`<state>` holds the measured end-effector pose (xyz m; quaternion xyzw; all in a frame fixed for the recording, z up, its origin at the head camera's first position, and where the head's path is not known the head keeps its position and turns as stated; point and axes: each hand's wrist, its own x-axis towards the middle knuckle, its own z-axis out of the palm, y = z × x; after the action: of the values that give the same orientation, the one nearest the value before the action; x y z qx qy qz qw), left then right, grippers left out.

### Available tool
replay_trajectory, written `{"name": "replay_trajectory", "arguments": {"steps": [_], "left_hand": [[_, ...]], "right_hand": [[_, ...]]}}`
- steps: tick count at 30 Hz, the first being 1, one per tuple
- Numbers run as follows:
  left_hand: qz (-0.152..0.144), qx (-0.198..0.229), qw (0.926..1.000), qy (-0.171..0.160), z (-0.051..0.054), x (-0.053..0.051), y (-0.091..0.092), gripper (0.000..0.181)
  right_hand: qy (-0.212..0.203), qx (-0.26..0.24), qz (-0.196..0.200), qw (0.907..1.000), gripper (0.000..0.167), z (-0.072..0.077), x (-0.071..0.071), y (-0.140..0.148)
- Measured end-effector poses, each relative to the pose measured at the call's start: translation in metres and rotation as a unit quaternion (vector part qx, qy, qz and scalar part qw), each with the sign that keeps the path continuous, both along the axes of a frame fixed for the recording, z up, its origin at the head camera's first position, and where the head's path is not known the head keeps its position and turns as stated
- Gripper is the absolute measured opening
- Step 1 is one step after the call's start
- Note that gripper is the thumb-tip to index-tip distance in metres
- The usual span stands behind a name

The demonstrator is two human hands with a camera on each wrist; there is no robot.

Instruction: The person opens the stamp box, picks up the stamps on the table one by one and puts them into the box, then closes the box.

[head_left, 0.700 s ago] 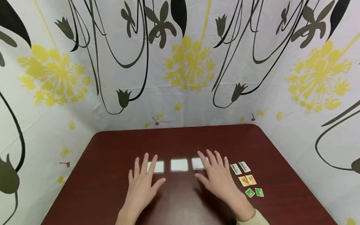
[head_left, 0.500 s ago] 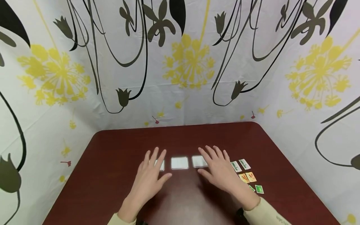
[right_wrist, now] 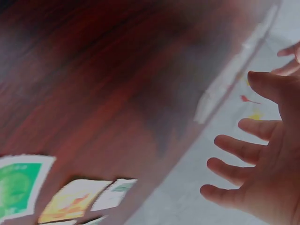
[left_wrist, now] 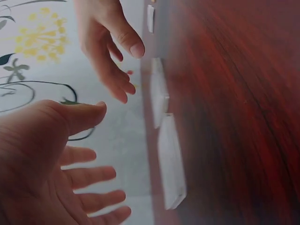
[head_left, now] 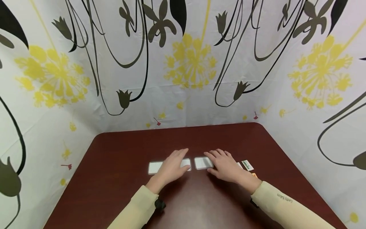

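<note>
Three flat, clear-edged white cases lie in a row on the table: the left case (head_left: 154, 167), the middle case (head_left: 186, 164) and the right case (head_left: 203, 163). My left hand (head_left: 172, 166) hovers over the middle one and hides part of it, with its fingers extended and nothing held. Just right of the right case, my right hand (head_left: 227, 167) hangs above the table, fingers spread and holding nothing. Small stamps with toothed edges lie beyond it: a green stamp (right_wrist: 21, 185), an orange stamp (right_wrist: 75, 199) and a white-and-green stamp (right_wrist: 115, 194). In the head view my right arm covers most stamps.
The dark red wooden table (head_left: 120, 197) has rounded far corners. A white cloth (head_left: 183, 105) with yellow and dark plant patterns hangs around its back and sides. Black bands (head_left: 160, 204) sit at the wrists.
My left hand has moved right, from the left case to the middle one, uncovering the left case. My right hand has shifted slightly right, and its forearm now covers more stamps.
</note>
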<state>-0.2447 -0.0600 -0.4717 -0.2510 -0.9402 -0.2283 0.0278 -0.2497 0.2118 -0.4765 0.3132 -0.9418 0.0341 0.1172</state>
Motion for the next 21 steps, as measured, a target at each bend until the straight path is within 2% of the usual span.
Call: {"name": "replay_trajectory", "arguments": {"steps": [5, 8, 14, 21], "left_hand": [[-0.018, -0.040, 0.9990, 0.001, -0.013, -0.016, 0.019, 0.063], [-0.028, -0.071, 0.9971, -0.001, -0.018, -0.023, 0.031, 0.064], [-0.035, -0.140, 0.9895, -0.013, -0.026, -0.030, 0.046, 0.075], [-0.033, -0.154, 0.9875, 0.008, -0.029, -0.035, 0.051, 0.078]], "right_hand": [[-0.026, 0.015, -0.005, 0.9995, 0.068, -0.018, -0.009, 0.007], [-0.048, 0.019, -0.005, 0.9987, 0.068, -0.021, -0.013, 0.011], [-0.078, 0.015, 0.004, 0.9969, 0.070, -0.020, -0.017, 0.013], [-0.070, 0.004, 0.016, 0.9974, 0.063, -0.022, -0.017, 0.014]]}}
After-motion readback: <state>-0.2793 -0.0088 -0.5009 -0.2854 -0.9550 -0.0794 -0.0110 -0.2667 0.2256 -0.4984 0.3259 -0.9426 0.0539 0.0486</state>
